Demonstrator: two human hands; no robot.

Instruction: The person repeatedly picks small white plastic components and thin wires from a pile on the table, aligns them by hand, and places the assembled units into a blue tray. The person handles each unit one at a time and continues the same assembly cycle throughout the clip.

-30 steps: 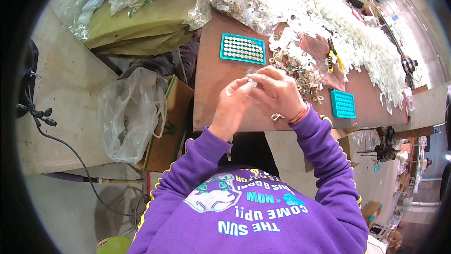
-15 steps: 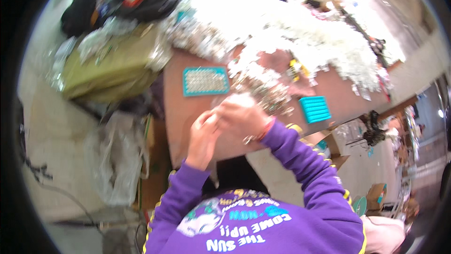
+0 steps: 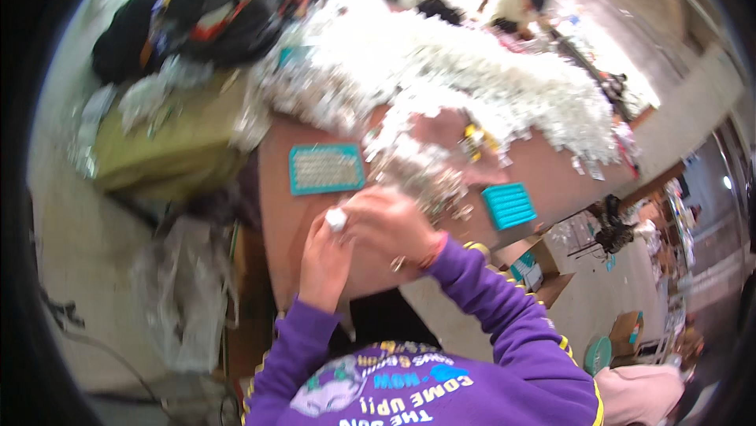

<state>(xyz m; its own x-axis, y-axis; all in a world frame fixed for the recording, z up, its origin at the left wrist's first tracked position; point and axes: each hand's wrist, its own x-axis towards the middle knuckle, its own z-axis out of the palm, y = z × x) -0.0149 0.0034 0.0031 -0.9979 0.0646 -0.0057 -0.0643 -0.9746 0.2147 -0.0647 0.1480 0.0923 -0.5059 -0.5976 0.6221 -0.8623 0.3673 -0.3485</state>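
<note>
My left hand (image 3: 324, 264) is raised over the near part of the table, its fingertips closed on a small white piece (image 3: 335, 219). Close beside it, my right hand (image 3: 398, 225) curls inward with bent fingers, slightly blurred. Whatever sits in the right fingers is too small and smeared to make out. Just beyond my hands lies a teal tray (image 3: 293, 178) filled with rows of small pale pieces. Behind my right hand, a heap of small clear and metallic-looking pieces (image 3: 421, 178) spreads on the table.
A large pile of small clear-white packets (image 3: 472, 56) covers the far side of the brown table (image 3: 287, 229). A ridged teal block (image 3: 510, 205) and a yellow-black object (image 3: 479, 142) lie to the right. At left are a green-covered stack (image 3: 169, 135) and a clear plastic bag (image 3: 185, 292).
Both hands now appear slightly lower and further left in the picture, as does the whole scene. The white piece at my left fingertips shows more plainly than before.
</note>
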